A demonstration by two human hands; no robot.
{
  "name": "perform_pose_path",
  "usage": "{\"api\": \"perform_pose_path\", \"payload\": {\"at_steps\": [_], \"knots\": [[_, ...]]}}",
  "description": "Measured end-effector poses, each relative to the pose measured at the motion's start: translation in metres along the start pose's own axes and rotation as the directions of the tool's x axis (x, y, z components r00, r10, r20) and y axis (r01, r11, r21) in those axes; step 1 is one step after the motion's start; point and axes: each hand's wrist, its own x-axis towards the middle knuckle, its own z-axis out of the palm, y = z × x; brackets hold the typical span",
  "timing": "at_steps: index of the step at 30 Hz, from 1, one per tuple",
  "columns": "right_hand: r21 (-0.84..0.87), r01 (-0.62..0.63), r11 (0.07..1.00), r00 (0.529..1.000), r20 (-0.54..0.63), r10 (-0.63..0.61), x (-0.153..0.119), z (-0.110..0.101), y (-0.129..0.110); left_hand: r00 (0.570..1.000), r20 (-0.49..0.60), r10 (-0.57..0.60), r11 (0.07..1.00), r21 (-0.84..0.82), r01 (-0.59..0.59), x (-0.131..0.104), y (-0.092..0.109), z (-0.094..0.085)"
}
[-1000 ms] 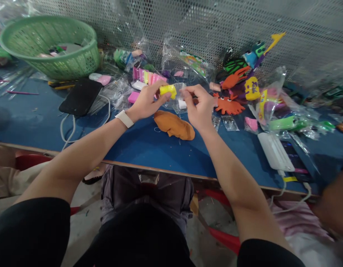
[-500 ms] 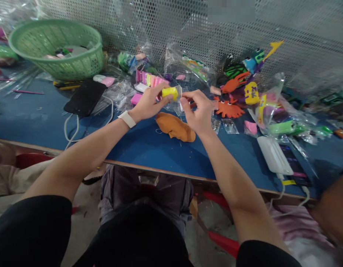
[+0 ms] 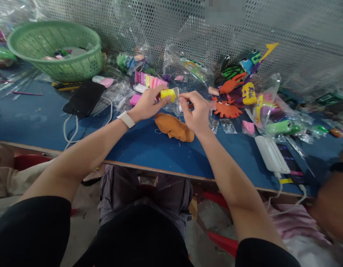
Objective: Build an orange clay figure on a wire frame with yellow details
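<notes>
My left hand grips a small clear bag of yellow modelling clay between thumb and fingers, above the table. Close on its right, my right hand has thumb and forefinger pinched at the edge of the same clear bag. Below both hands lies a brown, lumpy clay piece on the blue tabletop. Just right of my right hand sits an orange crab figure with eyes. A pink block rests behind my left wrist.
A green basket and a black phone with a white cable stand left. Bagged clay and figures crowd the back, before a perforated metal panel. A white power bank lies on the right, near another person's arm.
The view has shifted slightly. Both hands stay at the yellow clay bag, with the right fingers moved only a little at its edge.
</notes>
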Motion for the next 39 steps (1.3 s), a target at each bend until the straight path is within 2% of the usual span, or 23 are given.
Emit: {"api": "perform_pose_path", "payload": {"at_steps": [24,28,32,36,39], "knots": [[-0.012,-0.015,1.0,1.0,-0.011,0.015,-0.001,0.002,0.002,0.998,0.063,-0.031,0.991,0.133,0.022,0.001,0.012,-0.007],[0.045,-0.068,0.997,0.997,-0.026,0.069,0.0,0.003,0.004,0.998,0.063,-0.032,0.993,0.118,0.024,0.001,0.007,-0.004],[0.106,-0.17,0.98,0.985,-0.004,0.171,0.0,0.005,0.007,1.0,-0.007,-0.022,0.998,0.059,0.022,0.002,0.006,0.001],[0.166,-0.235,0.958,0.969,-0.031,0.244,-0.001,0.008,0.01,0.988,-0.154,0.003,0.993,0.121,0.016,0.002,0.024,0.002],[0.124,-0.207,0.971,0.975,-0.058,0.215,-0.002,0.01,0.004,0.988,-0.154,0.027,0.982,0.191,0.003,0.0,0.039,0.004]]}}
